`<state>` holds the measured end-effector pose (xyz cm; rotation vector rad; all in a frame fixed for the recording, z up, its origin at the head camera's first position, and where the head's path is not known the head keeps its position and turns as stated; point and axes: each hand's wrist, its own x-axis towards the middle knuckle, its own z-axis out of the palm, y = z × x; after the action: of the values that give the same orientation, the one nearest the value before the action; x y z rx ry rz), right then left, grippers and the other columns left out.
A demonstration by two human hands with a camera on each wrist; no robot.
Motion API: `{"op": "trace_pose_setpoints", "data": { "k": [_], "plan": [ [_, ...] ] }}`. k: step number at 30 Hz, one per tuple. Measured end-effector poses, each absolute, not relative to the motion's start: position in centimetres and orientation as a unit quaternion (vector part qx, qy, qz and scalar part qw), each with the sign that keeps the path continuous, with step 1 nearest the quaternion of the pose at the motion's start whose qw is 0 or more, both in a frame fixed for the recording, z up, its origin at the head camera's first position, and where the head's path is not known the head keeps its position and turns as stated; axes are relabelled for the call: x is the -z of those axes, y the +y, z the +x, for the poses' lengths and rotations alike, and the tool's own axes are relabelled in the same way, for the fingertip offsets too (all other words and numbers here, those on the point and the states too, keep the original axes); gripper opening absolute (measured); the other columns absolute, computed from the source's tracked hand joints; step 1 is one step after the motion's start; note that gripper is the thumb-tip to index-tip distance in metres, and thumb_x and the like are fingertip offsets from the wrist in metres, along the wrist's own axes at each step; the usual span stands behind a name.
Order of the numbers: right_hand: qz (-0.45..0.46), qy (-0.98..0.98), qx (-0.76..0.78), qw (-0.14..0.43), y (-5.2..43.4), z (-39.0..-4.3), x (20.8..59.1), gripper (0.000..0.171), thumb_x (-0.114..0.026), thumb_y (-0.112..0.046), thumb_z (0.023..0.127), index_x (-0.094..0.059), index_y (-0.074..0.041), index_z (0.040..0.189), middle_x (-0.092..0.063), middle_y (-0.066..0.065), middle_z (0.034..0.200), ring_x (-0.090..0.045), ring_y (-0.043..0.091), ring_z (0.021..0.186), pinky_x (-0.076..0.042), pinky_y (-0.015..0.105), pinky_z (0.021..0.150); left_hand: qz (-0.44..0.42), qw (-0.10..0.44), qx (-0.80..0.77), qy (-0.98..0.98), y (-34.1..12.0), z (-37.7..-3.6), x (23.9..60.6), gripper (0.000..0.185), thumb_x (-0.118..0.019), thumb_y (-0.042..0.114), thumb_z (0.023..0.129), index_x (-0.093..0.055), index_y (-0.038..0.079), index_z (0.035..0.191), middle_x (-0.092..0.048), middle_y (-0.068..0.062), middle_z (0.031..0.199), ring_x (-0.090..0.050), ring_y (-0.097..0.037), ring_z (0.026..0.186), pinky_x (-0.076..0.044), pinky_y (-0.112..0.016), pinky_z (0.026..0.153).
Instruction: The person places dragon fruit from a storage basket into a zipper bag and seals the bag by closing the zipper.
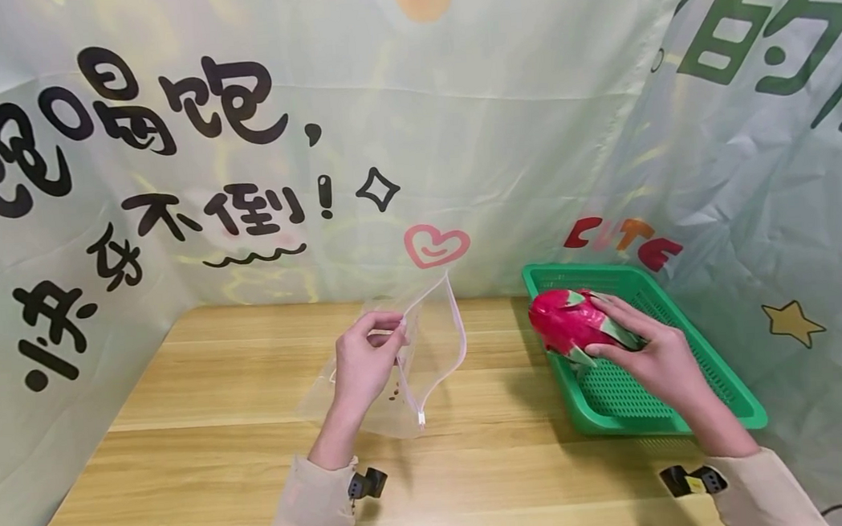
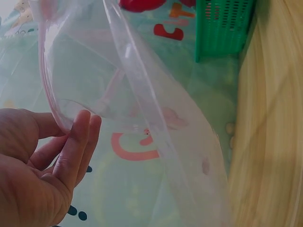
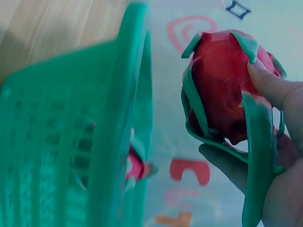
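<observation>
Head view shows a person seated at a wooden desk (image 1: 207, 437) with both hands raised over it, well apart from each other. The left hand (image 1: 364, 361) pinches the upper edge of a clear zip bag (image 1: 437, 350) between thumb and fingertips, holding it upright above the middle of the desk; the bag's mouth hangs open, and its small white slider (image 1: 421, 417) sits at the lower end of the pink-tinted zip track. From the left wrist view, the fingers (image 2: 78, 142) lie against the curved rim of the bag (image 2: 156, 118), with the thumb on the near side, and the transparent film falls away toward the desk (image 2: 274, 123).

The right hand (image 1: 658, 357) grips a red dragon fruit (image 1: 569, 322) with green scales, fingers wrapped over its top and thumb beneath. The fruit is lifted clear above the left, near part of a green plastic basket (image 1: 717, 373), which stands on the right side of the desk against the backdrop. In the right wrist view the dragon fruit (image 3: 227, 85) rests in the curled fingers (image 3: 274, 82), just beside the basket's wall (image 3: 118, 123) but not touching it. A pale green printed cloth backdrop (image 1: 499, 113) with black characters and a pink heart surrounds the desk.
</observation>
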<state>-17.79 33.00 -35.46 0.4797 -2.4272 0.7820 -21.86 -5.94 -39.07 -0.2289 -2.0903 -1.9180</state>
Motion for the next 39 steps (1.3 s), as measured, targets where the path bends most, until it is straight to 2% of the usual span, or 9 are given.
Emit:
{"op": "trace_pose_setpoints", "data": {
  "k": [3, 6, 7, 19, 23, 27, 31, 34, 39],
  "plan": [
    [0.174, -0.901, -0.297, 0.265, 31.7, -18.0, 35.3, 0.075, -0.091, -0.007, 0.078, -0.062, -0.019, 0.146, -0.061, 0.019, 0.145, -0.052, 0.013, 0.14, -0.042, -0.002, 0.082, -0.078, 0.145, 0.667, -0.726, -5.9, -21.9, 39.1, 0.016, -0.075, 0.004, 0.095, -0.076, 0.003, 0.11, -0.075, -0.012, 0.101, -0.076, -0.025, 0.082, -0.063, -0.027, 0.059],
    [0.172, -0.9, -0.303, 0.261, 30.2, -18.2, 35.0, 0.074, -0.091, -0.008, 0.079, -0.062, -0.018, 0.146, -0.06, 0.019, 0.146, -0.055, 0.043, 0.133, -0.038, -0.003, 0.089, -0.077, 0.145, 0.668, -0.726, -5.8, -21.9, 39.2, 0.015, -0.075, 0.004, 0.095, -0.076, 0.003, 0.11, -0.075, -0.012, 0.101, -0.077, -0.025, 0.081, -0.063, -0.027, 0.059],
    [0.174, -0.899, -0.307, 0.26, 29.7, -18.2, 34.9, 0.073, -0.09, -0.008, 0.079, -0.062, -0.018, 0.146, -0.059, 0.019, 0.146, -0.055, 0.046, 0.132, -0.037, -0.003, 0.089, -0.078, 0.145, 0.668, -0.726, -5.8, -21.9, 39.2, 0.015, -0.075, 0.004, 0.095, -0.076, 0.003, 0.11, -0.075, -0.012, 0.101, -0.077, -0.025, 0.081, -0.062, -0.027, 0.059],
    [0.219, -0.879, -0.344, 0.249, 24.1, -19.0, 34.5, 0.07, -0.089, -0.006, 0.08, -0.064, -0.014, 0.144, -0.059, 0.017, 0.148, -0.055, 0.043, 0.135, -0.042, 0.003, 0.094, -0.078, 0.147, 0.671, -0.722, -5.5, -21.8, 39.2, 0.015, -0.075, 0.002, 0.094, -0.076, 0.002, 0.109, -0.076, -0.014, 0.101, -0.077, -0.026, 0.081, -0.063, -0.027, 0.059],
    [0.229, -0.875, -0.36, 0.228, 22.7, -19.2, 34.4, 0.069, -0.089, -0.006, 0.08, -0.063, -0.012, 0.145, -0.057, 0.018, 0.15, -0.052, 0.041, 0.139, -0.056, 0.029, 0.097, -0.077, 0.141, 0.673, -0.722, -5.4, -21.9, 39.3, 0.015, -0.075, 0.002, 0.094, -0.076, 0.002, 0.109, -0.076, -0.015, 0.101, -0.077, -0.026, 0.081, -0.063, -0.028, 0.061],
    [0.225, -0.873, -0.381, 0.206, 21.5, -19.1, 34.2, 0.069, -0.088, -0.009, 0.082, -0.062, -0.012, 0.146, -0.054, 0.018, 0.152, -0.049, 0.039, 0.143, -0.056, 0.053, 0.098, -0.078, 0.139, 0.671, -0.724, -5.3, -22.0, 39.4, 0.015, -0.076, 0.003, 0.094, -0.077, 0.004, 0.109, -0.077, -0.014, 0.1, -0.077, -0.025, 0.081, -0.064, -0.028, 0.062],
    [0.217, -0.876, -0.382, 0.197, 20.3, -19.2, 34.2, 0.07, -0.088, -0.012, 0.082, -0.061, -0.015, 0.147, -0.054, 0.015, 0.153, -0.048, 0.036, 0.144, -0.059, 0.052, 0.096, -0.084, 0.139, 0.67, -0.725, -5.2, -22.0, 39.4, 0.015, -0.075, 0.003, 0.094, -0.076, 0.003, 0.109, -0.077, -0.017, 0.099, -0.077, -0.025, 0.081, -0.064, -0.028, 0.061],
    [0.222, -0.876, -0.379, 0.198, 19.7, -19.2, 34.4, 0.07, -0.088, -0.013, 0.082, -0.061, -0.015, 0.146, -0.055, 0.016, 0.152, -0.053, 0.036, 0.14, -0.062, 0.049, 0.087, -0.086, 0.141, 0.669, -0.725, -5.2, -22.0, 39.4, 0.015, -0.074, 0.002, 0.094, -0.076, 0.001, 0.109, -0.077, -0.02, 0.1, -0.077, -0.026, 0.081, -0.063, -0.027, 0.061],
    [0.227, -0.879, -0.369, 0.198, 19.1, -19.4, 35.2, 0.069, -0.09, -0.013, 0.081, -0.063, -0.013, 0.144, -0.057, 0.018, 0.149, -0.059, 0.039, 0.133, -0.063, 0.048, 0.089, -0.081, 0.151, 0.666, -0.726, -5.2, -21.8, 39.3, 0.015, -0.074, 0.002, 0.094, -0.077, 0.001, 0.109, -0.078, -0.017, 0.1, -0.077, -0.028, 0.081, -0.063, -0.026, 0.06]
  ]
}}
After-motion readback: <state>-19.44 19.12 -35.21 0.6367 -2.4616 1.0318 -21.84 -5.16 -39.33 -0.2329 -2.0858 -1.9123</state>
